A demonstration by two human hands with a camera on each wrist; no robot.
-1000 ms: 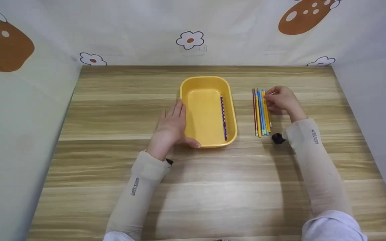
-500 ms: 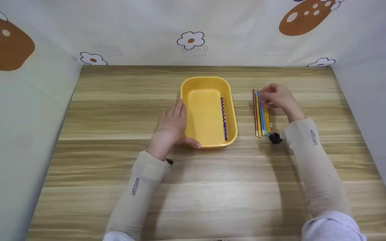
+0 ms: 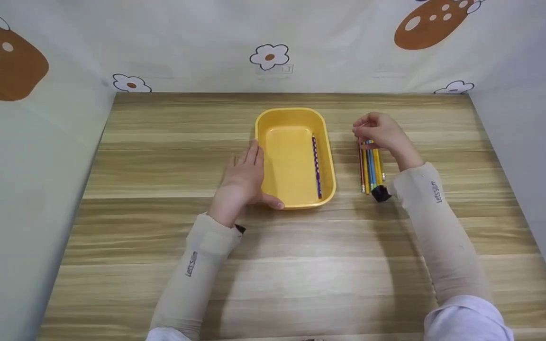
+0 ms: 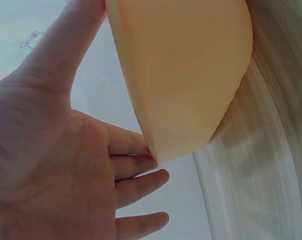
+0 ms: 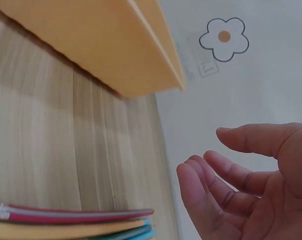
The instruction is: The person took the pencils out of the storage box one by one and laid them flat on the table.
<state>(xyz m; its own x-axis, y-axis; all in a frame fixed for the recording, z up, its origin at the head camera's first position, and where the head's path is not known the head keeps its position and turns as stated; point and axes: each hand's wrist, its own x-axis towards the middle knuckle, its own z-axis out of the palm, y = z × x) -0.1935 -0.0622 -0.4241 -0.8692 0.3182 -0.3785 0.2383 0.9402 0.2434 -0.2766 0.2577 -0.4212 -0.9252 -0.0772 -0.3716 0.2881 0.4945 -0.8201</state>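
Note:
A yellow plastic tray (image 3: 286,110) with rounded corners stands on the table. Inside it, along the right wall, lies a purple patterned pencil (image 3: 316,166). My left hand (image 3: 242,182) rests against the tray's left side, its fingers straight and the thumb at the near edge. To the right of the tray, several pencils (image 3: 372,166) lie side by side, some blue and some yellow, with a dark red pencil (image 5: 81,216) at the left of the row. Over their far ends hovers my right hand (image 3: 382,132). In the right wrist view its thumb and bent fingers are apart with nothing between them.
The wood-grain table (image 3: 159,161) is bordered at the back by a pale wall sheet (image 3: 197,47) printed with flowers. Similar sheets stand at the left and right. A small black wrist device (image 3: 381,193) hangs close to the pencils' near ends.
My right hand has shifted left and slightly away from me, from the right side of the pencil row to above the dark red pencil. The left hand and tray have stayed put.

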